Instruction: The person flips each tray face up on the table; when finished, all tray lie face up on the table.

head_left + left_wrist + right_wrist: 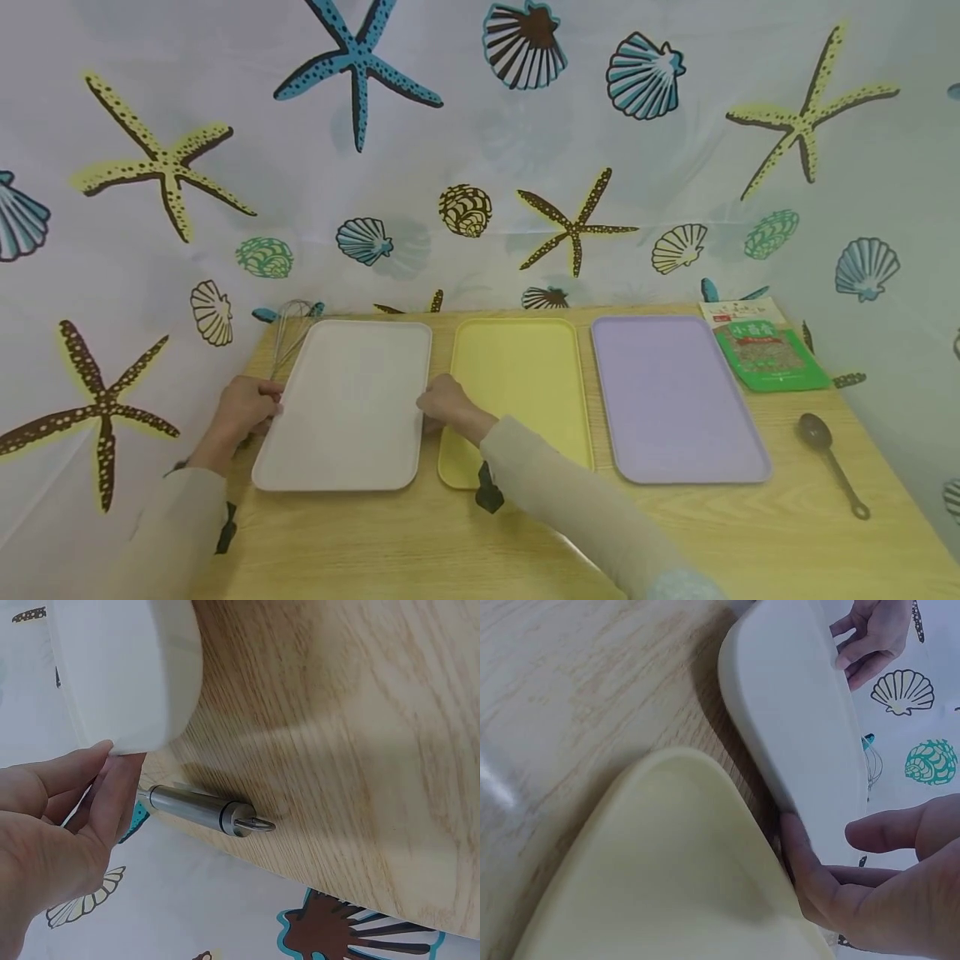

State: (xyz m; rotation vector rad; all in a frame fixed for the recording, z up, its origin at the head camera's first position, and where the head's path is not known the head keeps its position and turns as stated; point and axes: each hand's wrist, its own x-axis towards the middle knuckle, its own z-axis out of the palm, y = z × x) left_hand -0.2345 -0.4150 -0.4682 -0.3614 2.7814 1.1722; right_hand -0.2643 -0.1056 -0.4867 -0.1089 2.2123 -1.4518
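Note:
A white tray (352,408) is held at its two long sides, its underside showing in the left wrist view and its shadow on the wood. My left hand (243,408) pinches the left edge between thumb and fingers. On the opposite side my right hand (450,404) grips the edge, fingers at the underside and thumb by the rim in the right wrist view. Beside the left hand lies a whisk (279,342), whose steel handle (195,810) shows below the tray corner. The yellow tray (517,400) lies right beside the white one, under my right wrist.
A purple tray (678,400) lies to the right of the yellow one. Behind it on the right is a green food packet (772,358), with a dark spoon (828,454) in front. A patterned curtain (480,125) borders the wooden table (375,542) at the back and sides.

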